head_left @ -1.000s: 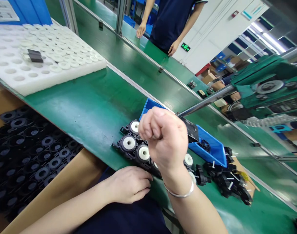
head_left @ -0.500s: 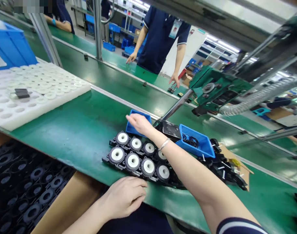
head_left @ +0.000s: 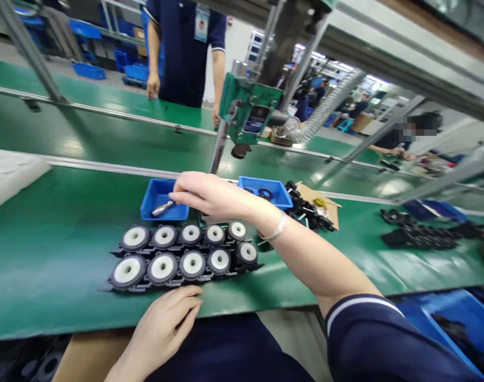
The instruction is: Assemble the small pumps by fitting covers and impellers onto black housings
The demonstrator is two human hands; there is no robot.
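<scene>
My right hand (head_left: 212, 195) is over a small blue bin (head_left: 146, 204), its thumb and fingers pinched on one end of a shiny tapered metal tool (head_left: 163, 208). The tool's other end points down into the bin. In front of that bin lie two rows of round black speakers (head_left: 162, 268) with white ring-shaped centres, several in each row. My left hand (head_left: 168, 323) rests at the near edge of the green table, just below the front row. Its fingers are curled together, and nothing shows in them.
Behind my right wrist stands another blue bin (head_left: 283, 196) with black rings. Black parts lie on cardboard (head_left: 333, 212) beside it. A green machine head (head_left: 252, 109) hangs above the bench. White foam (head_left: 11, 175) is at the left; a co-worker (head_left: 184, 53) stands across the line.
The view has swung right, bringing the full speaker rows into sight. The metal tool now shows at my right fingertips over the bin. My left hand stays curled near the table edge.
</scene>
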